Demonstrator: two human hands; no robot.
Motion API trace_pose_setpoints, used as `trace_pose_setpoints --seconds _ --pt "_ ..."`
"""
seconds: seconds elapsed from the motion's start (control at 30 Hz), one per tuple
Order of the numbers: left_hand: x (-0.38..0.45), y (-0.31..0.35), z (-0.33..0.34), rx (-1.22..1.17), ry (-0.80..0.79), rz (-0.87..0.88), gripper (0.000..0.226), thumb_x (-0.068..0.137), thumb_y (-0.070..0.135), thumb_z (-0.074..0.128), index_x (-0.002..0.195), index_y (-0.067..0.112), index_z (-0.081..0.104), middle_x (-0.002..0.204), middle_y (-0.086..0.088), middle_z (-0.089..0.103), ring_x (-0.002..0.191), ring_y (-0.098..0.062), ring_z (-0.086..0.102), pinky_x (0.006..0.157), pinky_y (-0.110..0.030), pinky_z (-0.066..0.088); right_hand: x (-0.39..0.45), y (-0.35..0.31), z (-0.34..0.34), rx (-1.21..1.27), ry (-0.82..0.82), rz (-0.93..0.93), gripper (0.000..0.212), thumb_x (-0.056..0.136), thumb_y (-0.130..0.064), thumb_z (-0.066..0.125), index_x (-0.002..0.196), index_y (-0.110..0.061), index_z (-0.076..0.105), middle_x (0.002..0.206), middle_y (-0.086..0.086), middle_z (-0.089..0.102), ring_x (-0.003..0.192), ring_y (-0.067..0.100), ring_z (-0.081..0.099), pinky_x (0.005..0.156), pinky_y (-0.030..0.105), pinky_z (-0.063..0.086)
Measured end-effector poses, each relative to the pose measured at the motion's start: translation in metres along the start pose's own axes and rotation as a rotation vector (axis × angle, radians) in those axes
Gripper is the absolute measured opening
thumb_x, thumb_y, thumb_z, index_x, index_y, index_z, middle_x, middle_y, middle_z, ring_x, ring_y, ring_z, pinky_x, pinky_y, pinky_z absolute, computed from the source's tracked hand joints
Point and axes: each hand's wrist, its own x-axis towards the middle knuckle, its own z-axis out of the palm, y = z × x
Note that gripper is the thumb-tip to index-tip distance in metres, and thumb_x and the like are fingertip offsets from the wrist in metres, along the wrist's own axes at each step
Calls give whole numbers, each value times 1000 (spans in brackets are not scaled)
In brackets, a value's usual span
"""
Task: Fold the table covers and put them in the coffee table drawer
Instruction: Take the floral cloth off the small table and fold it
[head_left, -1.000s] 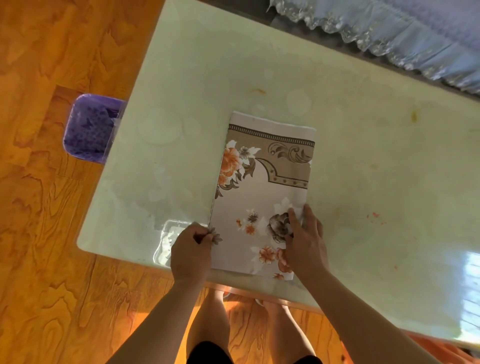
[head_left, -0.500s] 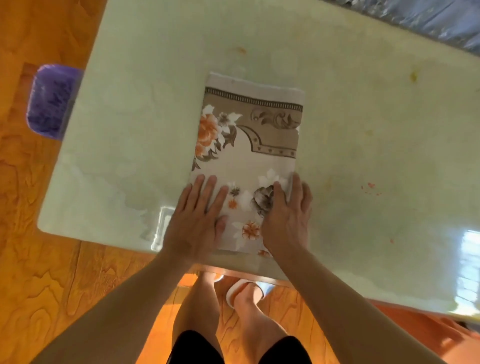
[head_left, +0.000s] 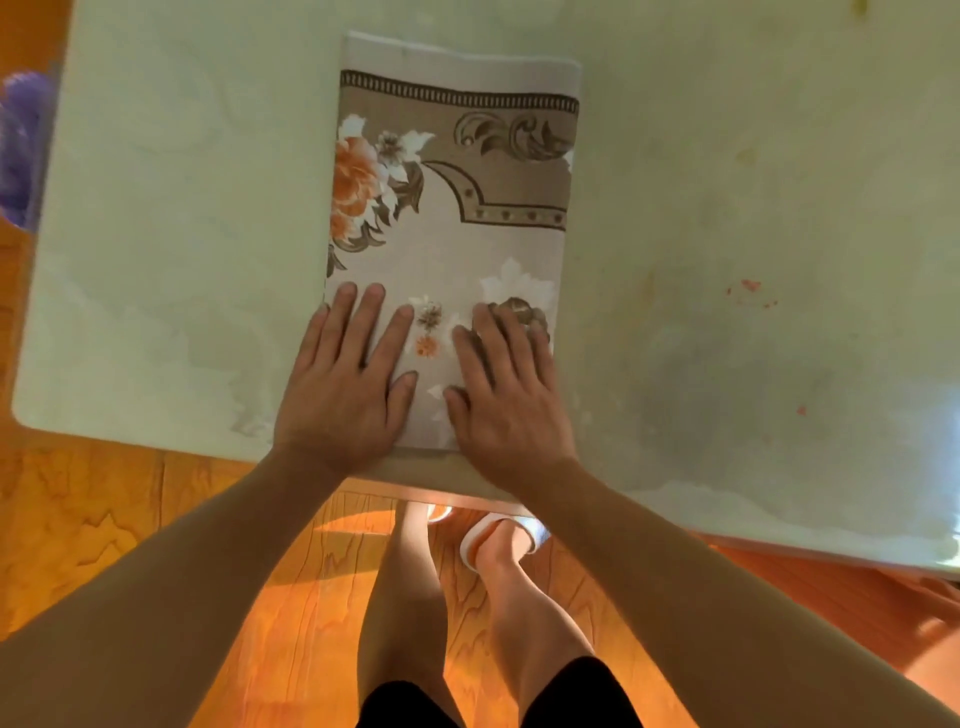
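The folded table cover (head_left: 452, 228) lies flat on the desk (head_left: 727, 208), a tall rectangle in the upper middle of the frame, its near short edge right at the desk's front edge. The cloth is pale with a brown patterned band across its top part, a big orange flower on its left side and smaller flowers lower down.

My left hand (head_left: 345, 384) lies palm down on the lower left corner of the cover, its fingers (head_left: 371, 325) straight and spread, gripping nothing; the outer fingers reach just over the cover's left edge onto the desk. My right hand (head_left: 506, 395) lies palm down on the lower right part of the cover, its fingers straight and close together, also flat and gripping nothing. The 2 hands sit side by side with a strip of cloth and small flowers between them.

The desk has a pale greenish glossy top with faint rings and a few small red specks toward the right of the frame. At the far left edge of the frame a purple thing (head_left: 23, 150) shows beside the desk, blurred. Below the desk lies an orange wood floor (head_left: 130, 519), with my bare legs and 1 white slipper (head_left: 498, 538) at the lower middle of the frame.
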Motion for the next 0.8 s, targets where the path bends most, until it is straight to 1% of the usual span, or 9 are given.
trace_pose_setpoints --seconds 0.1,0.27,0.33,0.47,0.57,0.63,0.67,0.73,0.8 --pt "1 1 -2 -4 -18 10 64 104 44 31 160 12 26 167 -19 16 156 -37 7 124 -55 15 -8 22 -2 -17 -33 45 67 104 -55 28 159 -18 24 168 8 11 156 25 0 124 53 10" --pt "-1 11 -10 88 -79 -21 62 106 41 30 159 9 26 165 -22 19 154 -41 11 123 -58 16 -6 21 -5 -44 -99 42 68 105 -57 20 161 -19 15 169 7 0 155 25 -9 124 54 8" --pt "1 19 -17 93 -49 -43 58 106 36 35 157 7 32 162 -24 27 152 -44 17 122 -58 17 -7 23 -6 -73 -108 29 69 105 -57 19 161 -18 12 169 8 -2 155 27 -10 124 54 8" --pt "22 40 -20 -68 42 93 50 103 22 40 149 4 44 158 -22 36 151 -39 25 123 -55 19 -7 24 -6 -71 -102 9 68 105 -57 16 161 -18 11 169 8 -3 155 28 -8 123 55 10" --pt "30 47 -6 -88 -10 152 54 106 30 37 152 3 38 158 -22 36 152 -36 24 124 -52 21 -7 24 -6 -51 -90 1 64 107 -52 19 161 -19 12 169 8 -1 155 26 -8 124 55 9" --pt "28 46 1 -48 -31 151 62 106 42 36 153 2 37 159 -23 34 152 -38 24 123 -54 22 -6 28 -13 -31 -36 -11 58 106 -44 26 159 -19 24 168 7 13 156 25 3 124 55 8" --pt "28 46 1 -44 -31 152 66 105 48 37 153 3 38 160 -23 33 152 -38 23 123 -55 22 -3 30 -18 -11 11 -10 54 104 -38 33 155 -19 35 164 7 25 154 25 15 124 54 8" --pt "28 47 -1 -46 -26 165 73 102 57 40 155 7 37 160 -23 32 152 -39 22 122 -56 23 6 34 -26 51 134 11 42 98 -26 46 138 -15 55 144 7 49 137 26 41 124 53 11" --pt "27 48 -2 -44 -33 178 80 97 65 44 155 10 38 160 -24 32 152 -41 22 121 -57 23 16 32 -24 68 199 14 34 94 -20 52 126 -12 61 128 9 56 124 29 49 123 51 14"
